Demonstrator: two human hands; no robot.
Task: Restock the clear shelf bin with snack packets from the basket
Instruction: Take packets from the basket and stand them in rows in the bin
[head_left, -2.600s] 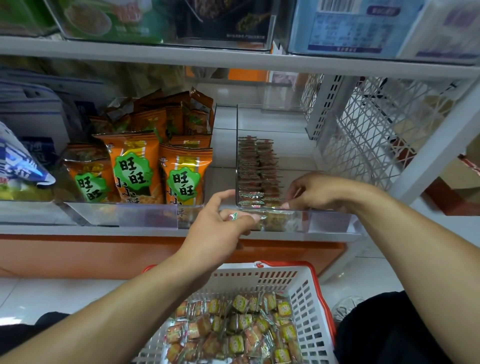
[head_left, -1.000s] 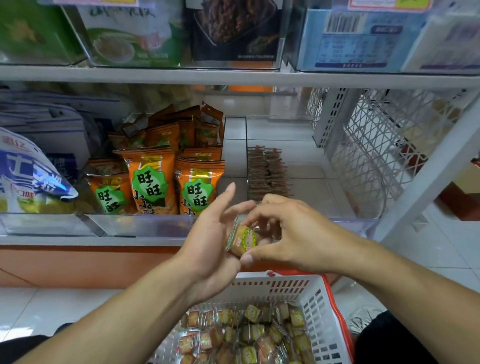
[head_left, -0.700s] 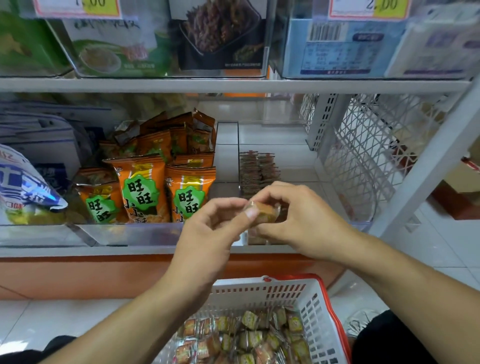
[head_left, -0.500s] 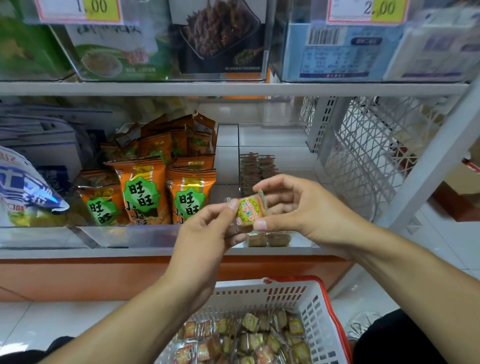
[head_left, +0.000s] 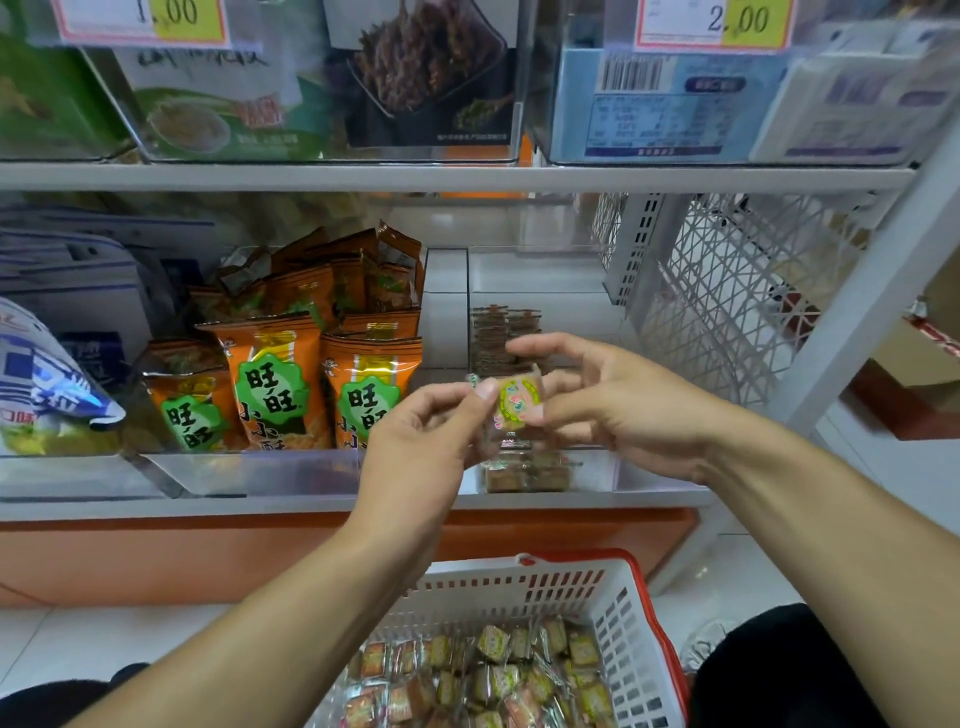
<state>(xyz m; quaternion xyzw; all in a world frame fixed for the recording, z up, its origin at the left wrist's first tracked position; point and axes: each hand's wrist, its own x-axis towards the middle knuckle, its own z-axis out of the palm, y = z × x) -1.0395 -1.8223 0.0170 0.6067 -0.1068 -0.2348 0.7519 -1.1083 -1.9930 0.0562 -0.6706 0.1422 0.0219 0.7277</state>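
Observation:
A small square snack packet (head_left: 518, 401) with a yellow-green label is held between both hands in front of the shelf. My left hand (head_left: 423, 444) pinches its left edge with thumb and fingers. My right hand (head_left: 613, 402) holds its right side, fingers curled round it. Behind them stands the clear shelf bin (head_left: 597, 470), with a row of upright packets (head_left: 501, 338) deep inside and a few packets (head_left: 524, 475) lying at its front. Below is the white basket with a red rim (head_left: 618, 608), holding several more snack packets (head_left: 488, 675).
Orange snack bags (head_left: 275, 384) fill the clear bin to the left. A white wire mesh panel (head_left: 727, 306) and a slanted shelf post (head_left: 862, 306) stand to the right. An upper shelf (head_left: 467, 176) carries boxed goods with price tags. The floor is white tile.
Both hands rose from the bin's front and came together on one packet, turning it so its label faces me. The view shifted slightly upward.

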